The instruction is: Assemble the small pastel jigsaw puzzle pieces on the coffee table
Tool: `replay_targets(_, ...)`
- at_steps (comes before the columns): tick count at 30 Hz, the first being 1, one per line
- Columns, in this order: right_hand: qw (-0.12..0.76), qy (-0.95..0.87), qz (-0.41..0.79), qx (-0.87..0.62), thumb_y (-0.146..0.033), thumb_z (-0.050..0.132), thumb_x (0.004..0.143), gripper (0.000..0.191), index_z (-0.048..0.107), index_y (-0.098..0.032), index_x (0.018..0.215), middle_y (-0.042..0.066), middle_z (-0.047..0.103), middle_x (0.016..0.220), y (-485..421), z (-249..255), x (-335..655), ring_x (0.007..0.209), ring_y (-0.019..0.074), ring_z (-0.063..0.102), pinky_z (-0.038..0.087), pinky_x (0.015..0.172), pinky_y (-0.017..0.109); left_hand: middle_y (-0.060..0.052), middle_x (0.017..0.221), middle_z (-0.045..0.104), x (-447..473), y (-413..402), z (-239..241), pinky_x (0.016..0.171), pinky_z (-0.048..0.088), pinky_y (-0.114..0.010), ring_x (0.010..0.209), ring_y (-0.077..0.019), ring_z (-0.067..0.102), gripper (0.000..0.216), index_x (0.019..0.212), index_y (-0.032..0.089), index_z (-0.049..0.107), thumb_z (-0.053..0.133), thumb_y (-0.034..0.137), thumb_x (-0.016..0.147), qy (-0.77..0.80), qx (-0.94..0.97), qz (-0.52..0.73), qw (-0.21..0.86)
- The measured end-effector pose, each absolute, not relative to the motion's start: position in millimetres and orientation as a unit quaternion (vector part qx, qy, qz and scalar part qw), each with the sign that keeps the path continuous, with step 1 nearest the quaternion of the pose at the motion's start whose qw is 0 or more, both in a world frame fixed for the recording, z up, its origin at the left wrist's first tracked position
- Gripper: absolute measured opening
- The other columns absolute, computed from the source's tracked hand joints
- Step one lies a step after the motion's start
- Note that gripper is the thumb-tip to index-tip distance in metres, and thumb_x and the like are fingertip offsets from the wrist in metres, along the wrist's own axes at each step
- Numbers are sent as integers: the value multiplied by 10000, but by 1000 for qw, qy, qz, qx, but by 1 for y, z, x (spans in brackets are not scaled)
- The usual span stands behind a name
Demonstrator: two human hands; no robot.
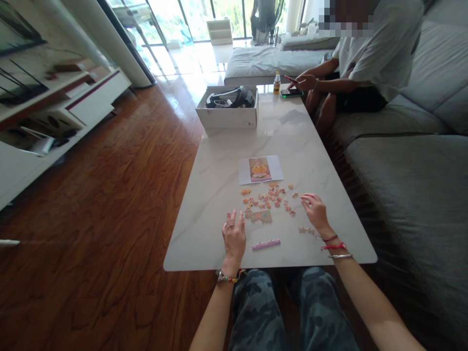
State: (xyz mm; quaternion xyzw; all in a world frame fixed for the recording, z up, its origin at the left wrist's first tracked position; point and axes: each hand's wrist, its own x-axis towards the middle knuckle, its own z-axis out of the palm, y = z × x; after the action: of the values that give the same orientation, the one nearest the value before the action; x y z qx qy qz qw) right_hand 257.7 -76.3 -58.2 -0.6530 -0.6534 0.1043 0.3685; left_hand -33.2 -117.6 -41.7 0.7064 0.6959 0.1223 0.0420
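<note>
Puzzle pcs [272, 192] (+ box [230, 118]) on tbl [208, 195]

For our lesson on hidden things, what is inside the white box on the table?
A black-and-grey object shows inside the white box. The bottom is covered, so anything lower cannot be seen.

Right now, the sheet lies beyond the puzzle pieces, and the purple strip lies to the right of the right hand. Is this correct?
Not quite: the head view shows the purple strip left of the right hand. The sheet does lie beyond the puzzle pieces.
</note>
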Motion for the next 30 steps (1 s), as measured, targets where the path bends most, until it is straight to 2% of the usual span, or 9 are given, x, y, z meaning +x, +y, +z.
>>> replay_targets(5, 265, -682, 99, -674, -209, 494, 735, 209, 623, -177, 897, 99, 561, 981, -77, -69, 294, 947, 236, 499, 381, 853, 400, -70, 1329, 387, -22, -120, -38, 976, 323, -341, 1260, -184, 280, 394, 1218, 202, 451, 292, 201, 857, 647, 748, 127, 74)
replay_targets(10, 213, -713, 105, -660, -186, 517, 715, 226, 609, -185, 921, 100, 553, 992, -84, -86, 285, 943, 235, 481, 379, 842, 397, -41, 1368, 325, 5, -120, -48, 1009, 259, -439, 1267, -221, 258, 404, 1240, 257, 417, 348, 290, 844, 607, 784, 72, 104)
replay_targets(14, 212, -711, 103, -662, -174, 489, 733, 207, 609, -177, 901, 96, 559, 969, -85, -90, 281, 932, 231, 474, 379, 846, 389, -38, 1386, 286, 29, -118, -54, 1009, 219, -505, 1267, -226, 255, 444, 1270, 279, 364, 347, 375, 836, 584, 800, 27, 132)
replay_targets(18, 220, -710, 105, -660, -167, 482, 735, 196, 613, -168, 880, 95, 554, 965, -85, -89, 282, 931, 229, 472, 384, 847, 384, -27, 1399, 256, 36, -117, -57, 1011, 202, -515, 1278, -215, 229, 450, 1294, 294, 313, 314, 352, 848, 588, 797, 21, 139)
replay_targets(25, 265, -684, 113, -671, -131, 449, 727, 254, 601, -172, 927, 97, 548, 965, -86, -90, 282, 937, 226, 486, 408, 844, 382, -13, 1395, 264, 27, -117, -55, 1012, 196, -521, 1274, -224, 239, 444, 1289, 317, 317, 316, 313, 845, 585, 797, 17, 145)
replay_targets(30, 313, -644, 144, -683, -118, 442, 709, 288, 596, -164, 949, 80, 546, 931, -82, -90, 283, 791, 185, 549, 463, 770, 350, -16, 1403, 244, 29, -119, -54, 1009, 195, -527, 1280, -230, 225, 469, 1296, 318, 301, 351, 271, 832, 592, 794, 21, 138)
